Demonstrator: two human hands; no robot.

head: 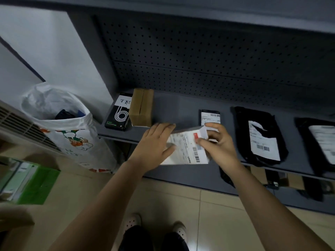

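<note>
i have 2 hands on the white parcel (186, 147), tilted over the front edge of the grey shelf (181, 107), just right of the brown box (141, 107) and in front of a small black packet (210, 116). the left hand (154, 142) lies flat on the parcel's left end, fingers straight. the right hand (219, 144) pinches the right end with thumb and curled fingers.

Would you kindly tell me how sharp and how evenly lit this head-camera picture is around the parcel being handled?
Head view: dim overall; the white parcel, between left hand and right hand, stands out bright, its label print smeared by motion blur; the black mailer at the right edge is blurrier still; wide-angle distortion skews the shelf.
</note>
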